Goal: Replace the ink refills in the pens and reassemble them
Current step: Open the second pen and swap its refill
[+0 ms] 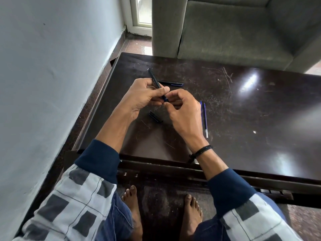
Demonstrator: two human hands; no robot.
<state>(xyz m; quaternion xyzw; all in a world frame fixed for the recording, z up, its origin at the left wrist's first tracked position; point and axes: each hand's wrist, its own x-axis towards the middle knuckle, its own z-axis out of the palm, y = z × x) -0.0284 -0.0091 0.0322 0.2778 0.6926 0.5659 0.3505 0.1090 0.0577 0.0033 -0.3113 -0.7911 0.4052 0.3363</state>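
Slim dark plastic pen (152, 76) with blue accents is held above the dark brown, scratched, glossy bench (243, 127), slanting from upper left down to the right. The left hand (144, 96) curls its fingers (164, 89) round the middle of the barrel. The right hand (182, 112) pinches the pen's blue lower end between bent fingertips. A second dark pen (171, 83) with a blue clip lies flat on the bench just beyond the hands. A short dark tube-like piece (156, 116) lies on the bench beneath the hands; whether it is a cap or a barrel section is unclear. Two thin blue ink refills (205, 119) with pale tips lie side by side just right of the right hand.
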